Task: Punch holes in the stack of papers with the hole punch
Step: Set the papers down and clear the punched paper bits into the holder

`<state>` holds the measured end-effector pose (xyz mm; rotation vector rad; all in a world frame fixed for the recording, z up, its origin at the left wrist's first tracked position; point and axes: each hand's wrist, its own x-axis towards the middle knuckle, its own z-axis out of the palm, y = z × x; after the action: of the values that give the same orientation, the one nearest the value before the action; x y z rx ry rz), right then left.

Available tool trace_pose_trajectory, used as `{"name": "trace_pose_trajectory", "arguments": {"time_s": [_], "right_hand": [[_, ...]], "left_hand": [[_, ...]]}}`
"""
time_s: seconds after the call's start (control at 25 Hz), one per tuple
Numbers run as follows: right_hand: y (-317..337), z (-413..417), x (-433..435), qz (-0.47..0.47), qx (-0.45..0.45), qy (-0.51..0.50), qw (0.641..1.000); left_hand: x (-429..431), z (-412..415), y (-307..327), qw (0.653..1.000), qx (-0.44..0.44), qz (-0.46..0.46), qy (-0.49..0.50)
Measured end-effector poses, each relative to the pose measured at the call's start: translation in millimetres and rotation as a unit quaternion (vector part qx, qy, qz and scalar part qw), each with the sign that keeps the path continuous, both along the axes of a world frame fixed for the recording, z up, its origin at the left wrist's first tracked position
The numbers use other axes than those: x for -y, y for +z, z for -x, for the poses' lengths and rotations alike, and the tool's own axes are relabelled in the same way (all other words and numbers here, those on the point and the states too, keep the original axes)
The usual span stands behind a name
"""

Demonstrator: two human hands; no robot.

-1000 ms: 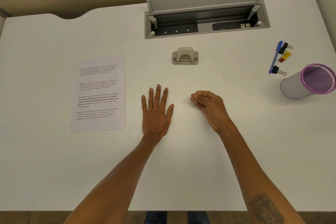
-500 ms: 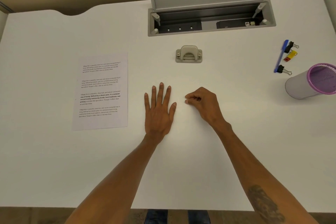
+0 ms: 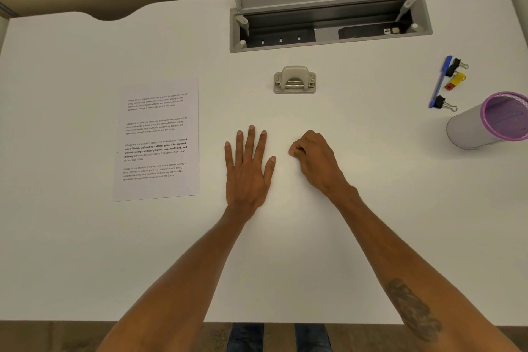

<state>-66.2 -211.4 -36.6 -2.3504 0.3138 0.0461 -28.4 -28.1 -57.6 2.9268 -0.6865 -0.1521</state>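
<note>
— How far along were you?

— Not started, I judged. My left hand [image 3: 248, 171] lay flat on the counter [image 3: 285, 266], fingers [image 3: 251, 141] straight. My right hand [image 3: 315, 160] was curled on nothing. The stack of papers [image 3: 156, 140] sat left, apparently unpunched, and the hole punch [image 3: 295, 80] lay farther off, untouched.

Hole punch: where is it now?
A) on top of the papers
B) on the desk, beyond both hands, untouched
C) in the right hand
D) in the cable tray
B: the hole punch sits on the desk past the left hand and right hand, neither touching it; the papers lie apart to its left.
</note>
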Motion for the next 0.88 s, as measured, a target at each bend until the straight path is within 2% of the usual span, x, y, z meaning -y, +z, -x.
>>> {"name": "trace_pose_trajectory", "arguments": {"time_s": [0.12, 0.24, 0.32, 0.4, 0.52, 0.64, 0.88], "right_hand": [[6.3, -0.6, -1.4, -0.064, -0.005, -0.068, 0.996], [16.3, 2.3, 3.9, -0.21, -0.021, -0.196, 0.958], [21.1, 5.5, 9.6, -0.334, -0.035, -0.263, 0.905], [27.2, 10.2, 15.6, -0.463, -0.026, -0.292, 0.837], [38.6, 20.4, 25.8, -0.588, -0.008, -0.306, 0.749], [51.2, 31.1, 39.2, -0.631, 0.007, -0.325, 0.704], [85.9, 50.2, 81.8, -0.618, 0.06, -0.382, 0.684]], "left_hand": [[-0.2, 0.3, 0.7, 1.0, -0.005, 0.001, -0.002], [-0.6, 0.1, 1.7, 1.0, -0.007, -0.007, -0.004], [-0.1, 0.4, 2.0, 1.0, -0.009, -0.01, -0.004], [0.1, 0.5, 1.5, 1.0, -0.011, -0.011, -0.004], [-0.2, 0.2, 1.3, 1.0, -0.018, -0.007, -0.007], [0.0, 0.1, 2.4, 1.0, -0.02, -0.008, -0.006], [-0.3, 0.0, 4.9, 0.999, -0.031, 0.001, -0.007]]}}
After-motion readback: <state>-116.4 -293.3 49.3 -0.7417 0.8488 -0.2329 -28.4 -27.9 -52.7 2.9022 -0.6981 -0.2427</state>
